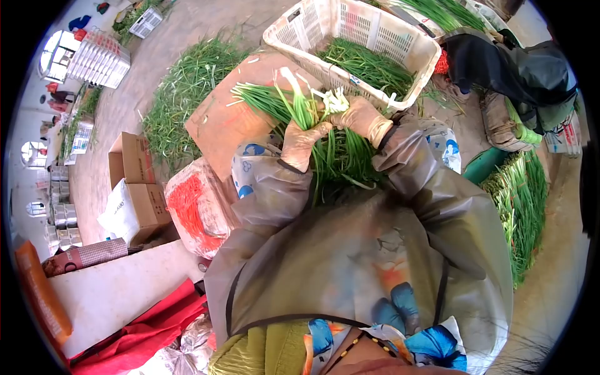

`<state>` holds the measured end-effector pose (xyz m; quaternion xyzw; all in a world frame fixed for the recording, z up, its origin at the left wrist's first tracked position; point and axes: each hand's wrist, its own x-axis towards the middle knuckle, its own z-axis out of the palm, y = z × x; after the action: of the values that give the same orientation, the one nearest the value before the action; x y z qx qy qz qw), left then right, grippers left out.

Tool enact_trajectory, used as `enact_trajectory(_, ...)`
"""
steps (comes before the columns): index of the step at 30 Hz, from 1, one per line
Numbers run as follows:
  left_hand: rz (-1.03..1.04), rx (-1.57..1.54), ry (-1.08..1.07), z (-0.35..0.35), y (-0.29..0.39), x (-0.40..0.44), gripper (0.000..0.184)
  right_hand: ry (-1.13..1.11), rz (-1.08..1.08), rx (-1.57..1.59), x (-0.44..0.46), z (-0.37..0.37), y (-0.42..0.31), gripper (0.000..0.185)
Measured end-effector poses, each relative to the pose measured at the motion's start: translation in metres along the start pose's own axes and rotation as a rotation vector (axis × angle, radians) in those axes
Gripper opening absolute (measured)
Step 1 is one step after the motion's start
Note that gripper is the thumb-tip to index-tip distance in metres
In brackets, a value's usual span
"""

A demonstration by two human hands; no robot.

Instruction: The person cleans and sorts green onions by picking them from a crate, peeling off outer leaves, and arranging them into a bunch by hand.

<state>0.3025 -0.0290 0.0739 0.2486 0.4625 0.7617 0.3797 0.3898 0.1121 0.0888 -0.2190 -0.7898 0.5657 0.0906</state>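
Note:
My gloved left hand (301, 142) is wrapped round a bunch of chives (300, 109), long green leaves with white stem ends pointing up and away. My gloved right hand (364, 120) grips the white ends of more stalks (335, 101) just to the right, close beside the left fingers. Under both hands, loose chives (344, 153) hang down over my lap. A brown board (215, 119) lies beyond my left hand. The clear apron sleeves cover both of my forearms.
A white plastic crate (306, 59) with chives in it stands ahead. Red ties (195, 209) lie on a package at left, near a cardboard box (147, 203). Cut leaves (181, 94) are heaped on the floor. Bundled chives (519, 206) and another person's dark-clothed legs (506, 75) are at right.

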Motion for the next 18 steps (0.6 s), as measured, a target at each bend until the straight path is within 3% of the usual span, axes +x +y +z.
enact_trajectory(3, -0.113, 0.062, 0.010, -0.013, -0.004, 0.004, 0.030, -0.080, 0.017, 0.016, -0.002, -0.003, 0.000, 0.033)
enact_trajectory(9, -0.016, 0.001, 0.040, -0.017, -0.004, 0.009, 0.017, -0.142, 0.004, -0.233, -0.002, -0.006, 0.000, 0.043)
enact_trajectory(12, 0.090, -0.049, 0.251, -0.031, 0.007, 0.017, 0.021, -0.154, 0.011, -0.402, -0.002, -0.009, 0.006, 0.042)
enact_trajectory(13, -0.022, -0.031, 0.417, -0.044, 0.010, 0.019, 0.022, -0.145, 0.042, -0.387, -0.003, -0.010, 0.008, 0.040)
enact_trajectory(15, 0.000, -0.226, 0.415, -0.074, 0.014, 0.025, 0.020, -0.134, 0.071, -0.375, -0.004, -0.013, 0.016, 0.038)
enact_trajectory(17, 0.076, -0.082, 0.501, -0.085, 0.013, 0.025, 0.019, -0.018, 0.086, 0.182, -0.005, -0.017, 0.025, 0.030)
enact_trajectory(18, 0.099, 0.027, 0.437, -0.100, -0.001, 0.033, 0.018, -0.009, 0.013, 0.388, -0.006, -0.022, 0.014, 0.024)
